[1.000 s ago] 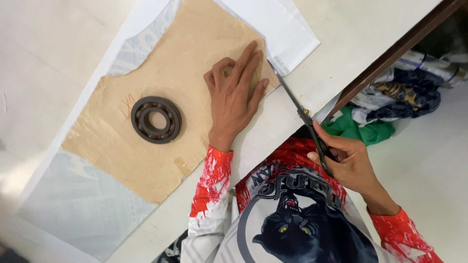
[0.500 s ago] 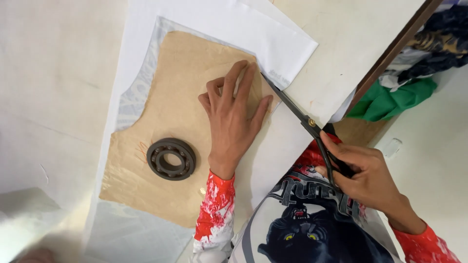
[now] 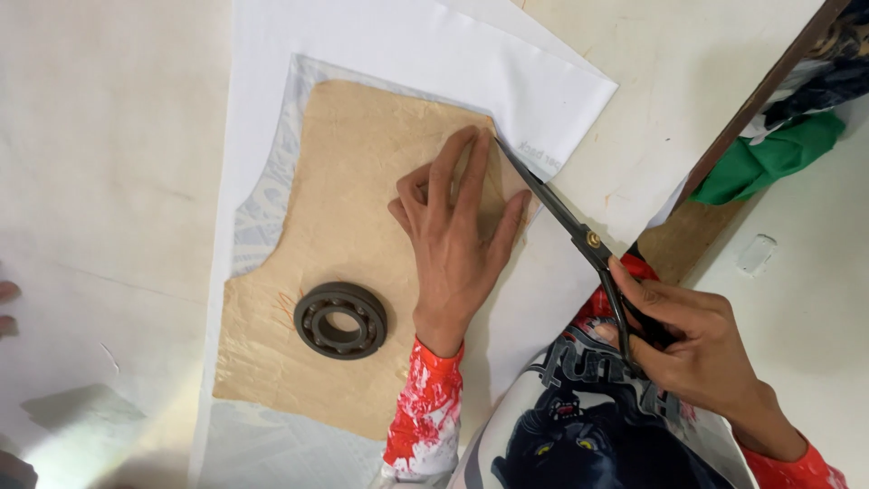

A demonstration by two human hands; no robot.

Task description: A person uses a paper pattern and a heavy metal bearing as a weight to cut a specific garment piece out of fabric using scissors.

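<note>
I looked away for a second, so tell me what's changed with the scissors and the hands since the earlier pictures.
The scissors in the right hand have advanced along the brown paper pattern, tips now near its top corner. The left hand still presses the pattern flat; the bearing ring still sits on it.

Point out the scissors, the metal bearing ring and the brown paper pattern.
scissors (image 3: pixel 587 237), head view, on the pivot screw where the blades cross.
metal bearing ring (image 3: pixel 309 322), head view, on its dark outer band, left side.
brown paper pattern (image 3: pixel 362 172), head view, on its bare upper middle.
</note>
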